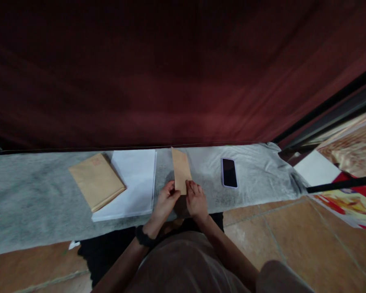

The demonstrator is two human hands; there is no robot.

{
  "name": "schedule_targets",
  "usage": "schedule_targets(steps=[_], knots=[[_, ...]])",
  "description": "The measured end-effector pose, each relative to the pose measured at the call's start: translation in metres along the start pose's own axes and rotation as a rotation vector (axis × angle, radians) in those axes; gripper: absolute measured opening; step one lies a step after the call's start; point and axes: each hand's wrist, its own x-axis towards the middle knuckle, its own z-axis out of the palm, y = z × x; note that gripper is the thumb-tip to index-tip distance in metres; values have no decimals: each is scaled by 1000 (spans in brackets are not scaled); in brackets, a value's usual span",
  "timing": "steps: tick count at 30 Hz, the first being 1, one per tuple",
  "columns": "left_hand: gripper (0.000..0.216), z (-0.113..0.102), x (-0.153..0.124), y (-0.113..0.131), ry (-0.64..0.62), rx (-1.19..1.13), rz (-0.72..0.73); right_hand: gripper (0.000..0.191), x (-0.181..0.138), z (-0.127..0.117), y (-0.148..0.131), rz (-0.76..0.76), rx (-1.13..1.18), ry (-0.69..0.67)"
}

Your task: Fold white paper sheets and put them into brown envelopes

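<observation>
A narrow brown envelope (181, 169) lies lengthwise on the grey cloth (33, 191), its near end between both of my hands. My left hand (165, 200) pinches that end from the left, fingers curled against the paper. My right hand (196, 198) grips the same end from the right, fingers closed over it. A dark band sits on my left wrist. To the left, a stack of brown envelopes (96, 180) rests partly on a pile of white paper sheets (134, 183).
A black phone (229, 172) lies face up on the cloth right of my hands. A dark red curtain (171, 73) hangs behind. Orange floor tiles (293, 240) lie at the right, with a white sheet (317, 168) and colourful printed material (354, 203).
</observation>
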Motion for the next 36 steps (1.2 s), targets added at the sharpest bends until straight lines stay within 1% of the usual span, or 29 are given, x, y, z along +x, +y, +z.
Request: schedule_targets(steps=[2,4,6,7,8,10,12,15,18,20,21,22,23,24,26,27,29,30,32,34,35,36], knots=[[43,7,-2,16,-25,-59,-10,47,11,-10,0,98,237,54],[49,11,0,22,7,-69,2,43,20,-16,-2,257,597,124],[53,13,2,17,99,-52,-5,50,25,-15,-7,442,968,155],[54,14,3,11,135,-52,-30,54,25,-12,-11,522,1112,148],[54,14,4,4,156,-66,-64,56,25,-8,-14,585,1209,125],[52,15,5,-10,143,-120,-136,57,20,1,-20,670,1269,69],[46,15,6,-22,118,-166,-178,55,13,9,-24,715,1242,-1],[39,11,9,-31,110,-158,-231,50,2,14,-25,759,1229,-128],[33,4,17,-34,78,-32,-261,46,-9,10,-22,790,1316,-295],[28,-2,22,-36,84,83,-242,49,-15,5,-17,821,1340,-424],[26,-5,24,-38,95,132,-229,51,-17,1,-14,831,1312,-474],[24,-8,26,-39,108,170,-218,52,-18,-2,-10,816,1250,-492],[22,-9,27,-41,116,199,-214,52,-19,-6,-6,760,1160,-460],[21,-11,27,-44,117,223,-213,50,-18,-10,-2,662,1046,-382],[19,-12,26,-48,113,264,-221,47,-15,-16,6,385,765,-224],[19,-13,24,-50,109,284,-225,45,-13,-17,10,241,615,-180],[22,-14,19,-52,99,397,-199,47,-11,-16,18,4,329,-180],[25,-15,15,-53,106,499,-159,49,-12,-14,22,-77,204,-195],[29,-17,9,-54,144,767,-9,53,-15,-6,29,-174,10,-201],[33,-17,7,-54,168,998,194,58,-20,3,34,-217,-101,-184],[36,-15,9,-54,150,1070,299,59,-22,6,36,-227,-126,-176],[39,-12,14,-53,105,1120,399,60,-24,9,37,-233,-136,-171]])
